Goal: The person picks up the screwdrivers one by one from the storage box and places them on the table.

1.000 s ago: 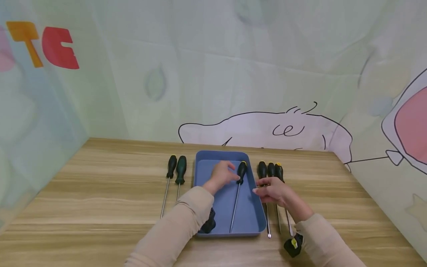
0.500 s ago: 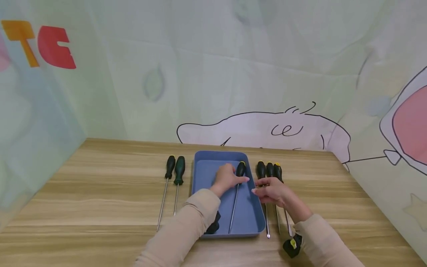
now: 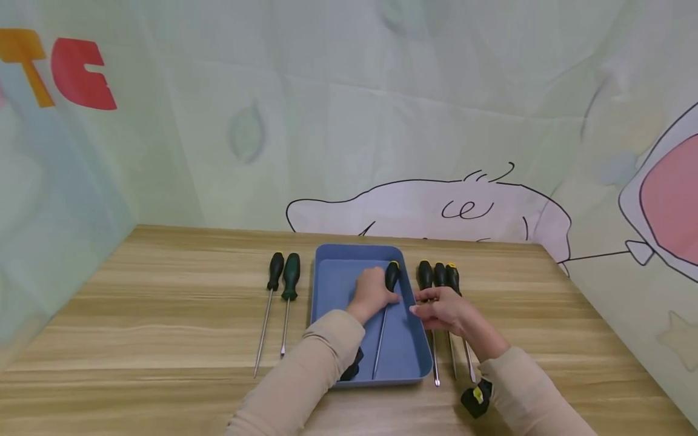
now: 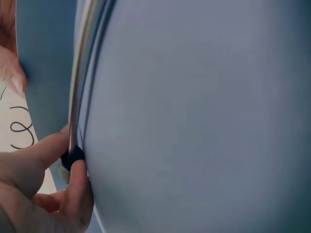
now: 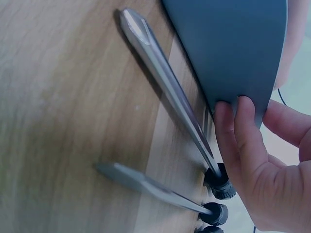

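A blue rectangular tray (image 3: 406,357) stands on the wooden table, with a black-handled screwdriver (image 3: 391,277) lying lengthwise along its right side. My left hand (image 3: 373,295) reaches into the tray and grips the handle; in the left wrist view, thumb and fingers close round it where the metal shaft (image 4: 77,82) begins. My right hand (image 3: 446,310) pinches the tray's right wall, fingers on the outside and thumb at the rim, as the right wrist view shows against the wall (image 5: 233,53). A dark object (image 3: 353,367) in the tray's front left corner is partly hidden by my left sleeve.
Several dark-handled screwdrivers (image 3: 425,275) lie side by side right of the tray. Left of it lie a black-handled screwdriver (image 3: 276,269) and a dark green one (image 3: 291,275). A black block with a yellow label (image 3: 475,399) sits by my right sleeve. A printed cloth hangs behind the table.
My left hand has moved right onto the screwdriver in the tray and taken hold of its handle. The right hand stays at the tray's wall. The head view has shifted slightly.
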`<state>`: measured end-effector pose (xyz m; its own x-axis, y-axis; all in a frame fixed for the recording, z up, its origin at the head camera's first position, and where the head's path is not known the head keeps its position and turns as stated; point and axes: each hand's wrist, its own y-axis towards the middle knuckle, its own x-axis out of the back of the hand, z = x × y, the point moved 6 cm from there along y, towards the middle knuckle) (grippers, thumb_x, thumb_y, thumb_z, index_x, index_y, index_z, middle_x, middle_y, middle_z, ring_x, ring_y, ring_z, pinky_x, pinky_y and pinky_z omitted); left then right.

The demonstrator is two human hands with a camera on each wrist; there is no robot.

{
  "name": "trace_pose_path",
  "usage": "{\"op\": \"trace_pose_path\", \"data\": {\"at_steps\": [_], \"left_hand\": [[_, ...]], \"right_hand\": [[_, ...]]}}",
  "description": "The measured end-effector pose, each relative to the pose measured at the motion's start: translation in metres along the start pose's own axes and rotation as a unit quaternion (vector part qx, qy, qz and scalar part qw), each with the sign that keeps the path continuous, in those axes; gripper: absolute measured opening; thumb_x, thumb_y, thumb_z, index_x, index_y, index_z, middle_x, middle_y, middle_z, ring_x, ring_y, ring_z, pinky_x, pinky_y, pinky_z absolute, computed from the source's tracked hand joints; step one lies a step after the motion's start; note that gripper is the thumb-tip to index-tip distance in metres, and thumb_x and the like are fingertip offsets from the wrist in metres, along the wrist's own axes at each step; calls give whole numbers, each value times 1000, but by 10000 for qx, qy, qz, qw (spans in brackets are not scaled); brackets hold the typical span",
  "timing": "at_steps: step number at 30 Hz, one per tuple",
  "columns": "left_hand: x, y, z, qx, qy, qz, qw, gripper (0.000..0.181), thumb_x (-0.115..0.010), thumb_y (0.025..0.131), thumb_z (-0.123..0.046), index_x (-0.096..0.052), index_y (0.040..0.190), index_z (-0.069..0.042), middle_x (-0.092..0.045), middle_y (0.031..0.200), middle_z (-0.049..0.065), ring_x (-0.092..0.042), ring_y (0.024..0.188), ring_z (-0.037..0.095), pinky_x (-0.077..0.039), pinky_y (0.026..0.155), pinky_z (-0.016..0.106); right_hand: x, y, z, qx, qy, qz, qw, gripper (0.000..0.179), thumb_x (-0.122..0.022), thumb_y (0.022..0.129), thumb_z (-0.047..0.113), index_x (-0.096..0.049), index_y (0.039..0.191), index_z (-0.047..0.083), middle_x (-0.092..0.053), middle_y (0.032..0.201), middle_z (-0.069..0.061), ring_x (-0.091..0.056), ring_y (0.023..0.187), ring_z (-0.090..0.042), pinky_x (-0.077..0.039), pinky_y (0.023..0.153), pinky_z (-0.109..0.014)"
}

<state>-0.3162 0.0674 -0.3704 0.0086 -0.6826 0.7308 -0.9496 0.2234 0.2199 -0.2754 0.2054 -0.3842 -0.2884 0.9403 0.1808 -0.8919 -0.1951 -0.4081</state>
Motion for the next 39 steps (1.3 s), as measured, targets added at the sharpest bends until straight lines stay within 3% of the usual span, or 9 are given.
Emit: {"op": "trace_pose_path", "data": {"at_steps": [3,10,13,15,18,21,25,33,39], "left_hand": [[-2,3,2,-13,27,49,10000,24,-80,65,-9,-60,72,3,-55,63,10,-48,56,21,-43,52,32],[-19,17,22,-149,-130,-28,9998,21,-74,63,-8,-57,68,2,-52,60,9,-46,52,20,-41,46,30],[-16,15,23,-44,-438,23,9990,21,-74,63,-8,-55,66,0,-49,58,7,-43,51,19,-37,45,28],[-8,8,19,284,-795,174,9963,19,-72,64,-4,-54,67,0,-48,59,6,-43,53,19,-36,46,27],[-4,4,21,710,-1493,283,9858,15,-69,67,0,-56,73,3,-48,62,5,-42,50,15,-35,45,22],[-5,2,26,1159,-2070,438,9705,20,-66,71,2,-58,88,8,-54,73,9,-49,52,13,-45,47,21],[-3,0,28,1591,-2536,624,9521,35,-66,74,3,-55,106,13,-58,94,20,-60,69,22,-56,61,29],[4,-5,31,2016,-3131,778,9248,39,-67,79,4,-51,113,14,-56,107,27,-63,87,30,-57,70,33],[9,-7,33,2113,-3321,757,9161,36,-66,80,4,-51,111,14,-56,106,27,-63,88,30,-57,72,34]], "right_hand": [[0,0,0,-17,-23,-72,10000,48,-58,89,-2,-38,130,-16,-56,101,-18,-64,81,-20,-56,74,-36],[1,1,-1,8,-67,-83,9999,49,-57,89,-2,-37,131,-16,-56,100,-18,-63,81,-20,-56,75,-36],[1,0,0,2,-70,-97,9999,49,-57,89,-2,-37,131,-16,-57,101,-19,-63,81,-20,-56,75,-36],[0,0,0,-13,-62,-94,9999,49,-57,89,-1,-37,131,-16,-57,102,-19,-64,81,-20,-56,75,-36],[0,0,0,-34,-41,-80,10000,49,-57,89,-1,-37,131,-15,-57,102,-20,-64,81,-20,-56,75,-36],[-1,-1,0,-60,-11,-49,10000,48,-57,90,-1,-37,131,-15,-58,100,-19,-64,81,-20,-56,75,-36],[-1,-1,0,-82,-12,-46,10000,48,-57,90,-1,-37,131,-15,-59,99,-19,-64,80,-19,-56,74,-36],[0,-1,0,-53,-5,-31,10000,49,-57,90,-1,-36,132,-15,-58,100,-19,-64,78,-18,-57,72,-34],[-1,-1,0,-41,-8,-21,10000,50,-58,89,-1,-36,132,-16,-57,100,-20,-63,77,-18,-57,72,-34]]}}
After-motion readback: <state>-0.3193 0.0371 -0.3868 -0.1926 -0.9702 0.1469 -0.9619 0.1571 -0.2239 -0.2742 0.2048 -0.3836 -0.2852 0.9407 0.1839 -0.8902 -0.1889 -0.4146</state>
